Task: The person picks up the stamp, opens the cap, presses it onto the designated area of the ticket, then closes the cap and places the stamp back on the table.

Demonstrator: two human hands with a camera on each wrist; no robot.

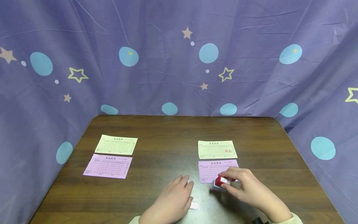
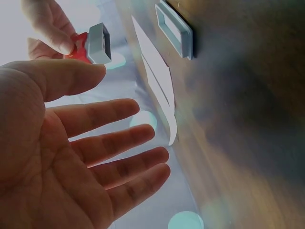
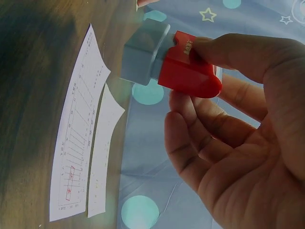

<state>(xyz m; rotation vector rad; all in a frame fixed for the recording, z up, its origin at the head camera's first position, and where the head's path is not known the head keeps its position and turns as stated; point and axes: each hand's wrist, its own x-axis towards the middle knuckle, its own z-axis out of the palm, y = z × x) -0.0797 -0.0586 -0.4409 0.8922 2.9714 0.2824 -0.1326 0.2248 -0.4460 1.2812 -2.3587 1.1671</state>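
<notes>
My right hand pinches a red self-inking stamp with a grey base between thumb and fingers. It is held over the near edge of the right pink form, tilted and raised off the paper in the right wrist view. A red boxed mark shows on that nearer form in the same view. My left hand is palm down with fingers extended, holding nothing. Beside its thumb lies the stamp's small rectangular cap, grey-rimmed in the left wrist view.
A yellow form with a red boxed mark lies behind the right pink form. At the left lie another yellow form and another pink form. A patterned purple curtain stands behind the brown wooden table.
</notes>
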